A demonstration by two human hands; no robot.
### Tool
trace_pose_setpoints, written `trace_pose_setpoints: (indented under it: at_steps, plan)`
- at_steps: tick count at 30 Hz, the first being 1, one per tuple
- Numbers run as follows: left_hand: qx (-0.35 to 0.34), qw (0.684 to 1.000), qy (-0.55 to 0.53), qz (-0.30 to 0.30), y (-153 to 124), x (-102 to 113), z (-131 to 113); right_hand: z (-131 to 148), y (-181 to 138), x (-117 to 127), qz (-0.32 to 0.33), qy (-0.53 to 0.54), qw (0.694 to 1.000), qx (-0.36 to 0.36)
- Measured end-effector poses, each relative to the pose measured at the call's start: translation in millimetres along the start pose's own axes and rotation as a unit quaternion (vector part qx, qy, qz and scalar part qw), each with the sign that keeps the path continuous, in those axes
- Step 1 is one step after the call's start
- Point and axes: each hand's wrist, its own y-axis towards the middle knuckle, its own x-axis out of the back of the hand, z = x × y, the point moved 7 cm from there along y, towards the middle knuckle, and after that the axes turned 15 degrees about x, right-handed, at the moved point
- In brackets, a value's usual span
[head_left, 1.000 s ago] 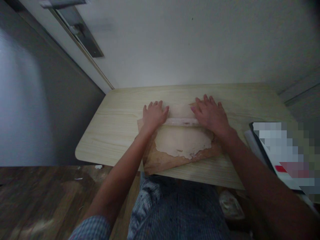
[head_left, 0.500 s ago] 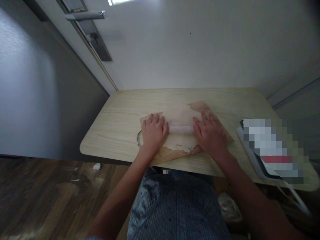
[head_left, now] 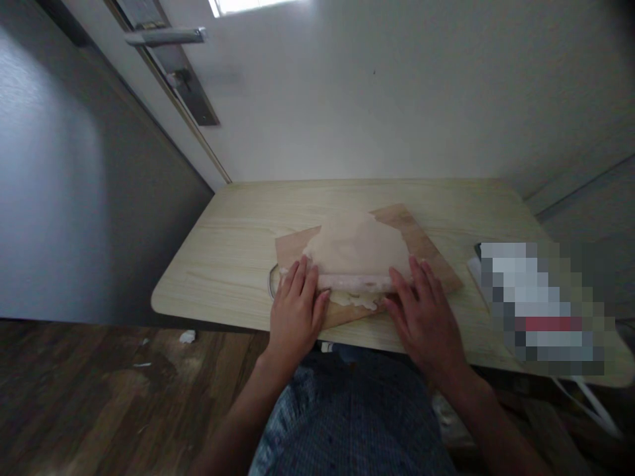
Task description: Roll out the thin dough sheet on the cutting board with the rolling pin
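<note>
A pale rolling pin point(head_left: 354, 283) lies crosswise on a wide, thin sheet of dough point(head_left: 360, 241) with ragged edges. Under the dough is a wooden cutting board point(head_left: 426, 248), set at an angle, with a metal ring handle point(head_left: 270, 281) on its left. My left hand point(head_left: 295, 307) is over the pin's left end, fingers across the top and thumb on the near side. Over the right end, my right hand point(head_left: 426, 311) holds the pin likewise, fingers slightly spread. Both pin ends are hidden beneath the hands.
The board rests on a light wood table point(head_left: 223, 264) against a white door with a metal handle point(head_left: 166, 36). At the table's right, a blurred-out flat object point(head_left: 540, 297) has a white cable point(head_left: 592, 403) hanging below. A white scrap point(head_left: 187, 336) is on the floor.
Both hands have drawn the rolling pin toward my body, from the middle of the dough to its near part. More of the dough's far side now shows.
</note>
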Motion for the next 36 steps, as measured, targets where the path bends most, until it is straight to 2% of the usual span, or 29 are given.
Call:
trace_pose_setpoints:
  at_steps: [4, 12, 17, 23, 30, 36]
  plan:
    - [0.013, 0.999, 0.038, 0.012, 21, -3, -3, -10, 18, -4, 0.007, -0.016, 1.000, -0.009]
    - [0.049, 0.994, 0.099, 0.024, 86, -13, -13, -41, 79, -15, 0.052, -0.030, 0.997, -0.044]
    - [0.069, 0.991, 0.094, 0.068, 123, -23, -15, -62, 110, -29, 0.080, 0.008, 0.995, -0.059]
    - [0.061, 0.987, 0.091, 0.117, 156, -34, -17, -84, 136, -46, 0.109, 0.044, 0.990, -0.081]
    - [0.086, 0.988, 0.079, 0.102, 175, -37, -13, -93, 149, -51, 0.101, 0.037, 0.989, -0.098]
    - [0.084, 0.989, 0.095, 0.073, 162, -30, -15, -84, 140, -41, 0.072, 0.016, 0.993, -0.087]
